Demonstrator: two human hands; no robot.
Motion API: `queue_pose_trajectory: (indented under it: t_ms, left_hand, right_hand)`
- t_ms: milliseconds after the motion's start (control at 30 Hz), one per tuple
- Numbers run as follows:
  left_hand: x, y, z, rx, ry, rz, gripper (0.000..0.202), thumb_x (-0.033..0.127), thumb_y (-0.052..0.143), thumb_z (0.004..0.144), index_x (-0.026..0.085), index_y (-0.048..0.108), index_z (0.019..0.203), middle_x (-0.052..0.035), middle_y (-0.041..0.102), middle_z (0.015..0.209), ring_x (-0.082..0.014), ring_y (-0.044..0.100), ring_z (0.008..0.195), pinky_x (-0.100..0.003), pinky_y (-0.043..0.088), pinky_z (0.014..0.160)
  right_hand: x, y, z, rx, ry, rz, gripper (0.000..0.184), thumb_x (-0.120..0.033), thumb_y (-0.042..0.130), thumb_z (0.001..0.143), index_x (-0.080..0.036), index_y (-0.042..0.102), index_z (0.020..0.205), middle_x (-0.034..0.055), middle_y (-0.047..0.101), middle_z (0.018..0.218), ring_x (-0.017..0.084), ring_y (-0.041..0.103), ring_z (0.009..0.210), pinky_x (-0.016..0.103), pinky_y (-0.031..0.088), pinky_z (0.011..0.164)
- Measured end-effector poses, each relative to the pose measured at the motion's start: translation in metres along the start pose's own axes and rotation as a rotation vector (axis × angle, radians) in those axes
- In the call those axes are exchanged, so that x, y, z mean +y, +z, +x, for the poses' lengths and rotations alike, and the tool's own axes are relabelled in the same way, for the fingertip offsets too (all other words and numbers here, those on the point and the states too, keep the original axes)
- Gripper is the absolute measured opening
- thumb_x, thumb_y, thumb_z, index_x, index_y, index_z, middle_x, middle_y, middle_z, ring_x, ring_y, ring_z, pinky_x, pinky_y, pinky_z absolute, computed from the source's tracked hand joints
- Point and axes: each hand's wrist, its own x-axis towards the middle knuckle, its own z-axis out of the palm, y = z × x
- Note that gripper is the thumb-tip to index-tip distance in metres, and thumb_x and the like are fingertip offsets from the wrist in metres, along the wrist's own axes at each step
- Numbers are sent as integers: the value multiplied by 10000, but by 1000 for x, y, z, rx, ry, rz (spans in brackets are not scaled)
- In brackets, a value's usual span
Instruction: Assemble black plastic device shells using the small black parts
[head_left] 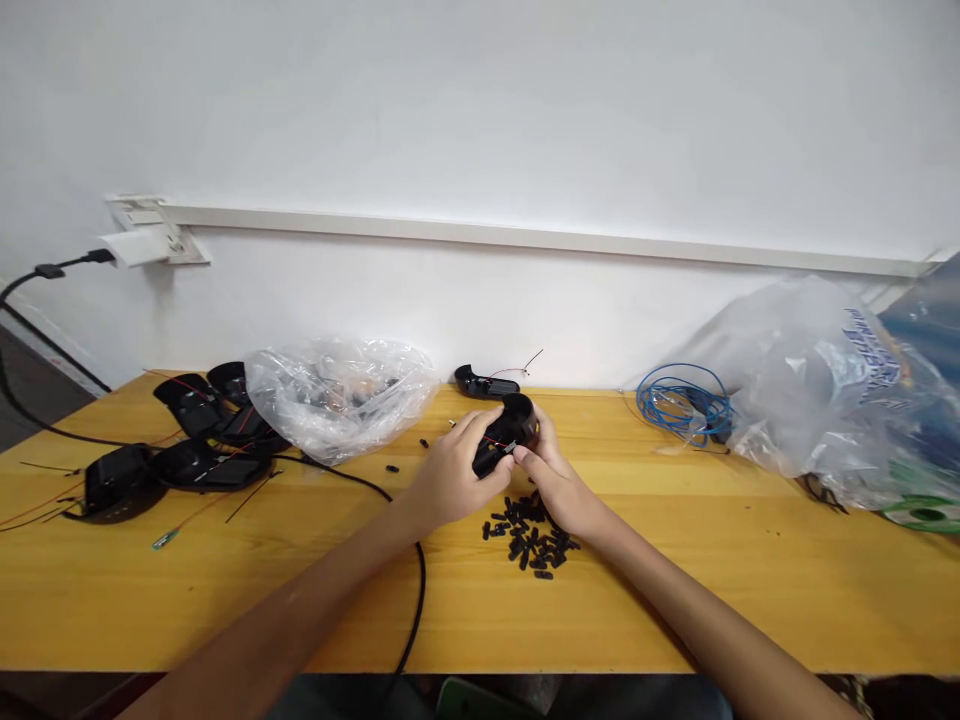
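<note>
Between both hands, above the middle of the table, is a black curved plastic housing (516, 410) with a red wire inside. My left hand (459, 470) is closed around its left side, the thumb along the near edge. My right hand (556, 475) grips the right side, its thumb tip against a small silver part (510, 448) in the housing. The fingers behind the housing are hidden. Just below the hands lies a pile of small black plastic pieces (532, 540). A similar black housing (487, 383) with thin wires rests by the wall.
Several more black housings (214, 465) with loose wires lie at the left, beside a clear plastic bag (341, 395). A black cable (421, 590) crosses the table (360, 600). Coiled blue wire (679, 400) and a large plastic bag (810, 370) are at the right.
</note>
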Motion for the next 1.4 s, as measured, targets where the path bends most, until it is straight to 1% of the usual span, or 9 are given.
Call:
queue_pose_trajectory:
  t_ms: [200,333,433,533,733,867,967,1167,1400]
  left_hand:
    - [3,-8,-2,-260,46,92,731,531,576,1079,199,419,1711,-198,601,1650,-401,707,1386,-547,641,1104]
    - [-14,-17,10,-226,149,145,687,551,545,1101,234,463,1706,-157,558,1703,-340,684,1428,-470,627,1131]
    - [-35,-20,34,-205,36,352,557,399,498,1126,176,550,1633,-168,603,1656,-343,673,1427,-494,565,1201]
    - [-58,-14,59,-432,-96,529,663,177,517,1033,143,466,1693,-205,584,1658,-359,724,1320,-484,576,1140]
    - [-83,7,72,-457,-165,584,437,166,503,1067,123,717,1445,-213,800,1286,-365,786,1135,-485,609,1018]
    - [-82,2,59,-404,-64,533,371,218,476,1129,164,783,1331,-174,801,1343,-333,758,1243,-497,578,1116]
    - [-72,-6,45,-237,141,368,360,248,479,1148,187,798,1305,-149,806,1352,-310,756,1265,-511,575,1149]
    - [-52,-16,23,-77,295,199,299,254,532,1138,223,778,1306,-151,786,1362,-289,759,1269,-488,635,1092]
    - [-41,-3,2,245,150,-87,285,323,665,1050,268,542,1301,-126,667,1293,-269,725,1209,-473,645,1025]
  right_hand:
    - [7,9,8,210,61,210,671,-553,770,959,-327,476,1518,94,707,1416,295,677,1329,510,545,1198]
    - [-13,-29,-2,401,28,153,558,-582,711,964,-276,589,1415,112,780,1228,292,781,1019,482,646,960]
    - [-35,-84,-26,576,-74,-268,577,-567,667,980,-260,636,1468,124,787,1231,302,768,999,498,633,946]
    - [-44,-133,-59,576,14,-849,635,-564,675,948,-231,687,1489,165,773,1351,385,746,1154,575,592,1036]
    - [-15,-167,-103,387,171,-1355,668,-516,558,998,-120,668,1525,246,778,1298,462,731,1192,636,581,1051]
    - [-12,-162,-87,446,30,-1258,648,-548,568,1005,-100,695,1455,273,715,1445,475,618,1409,676,459,1231]
    - [-27,-141,-47,511,-1,-864,657,-667,609,1022,-174,696,1448,223,706,1481,422,630,1424,634,475,1240]
    - [-36,-60,30,-115,362,80,613,-748,806,908,-206,776,1192,106,803,1001,273,762,818,425,678,743]
    - [-21,-19,26,3,58,-101,445,-594,695,1043,-222,688,1287,88,751,1126,287,695,1019,466,625,951]
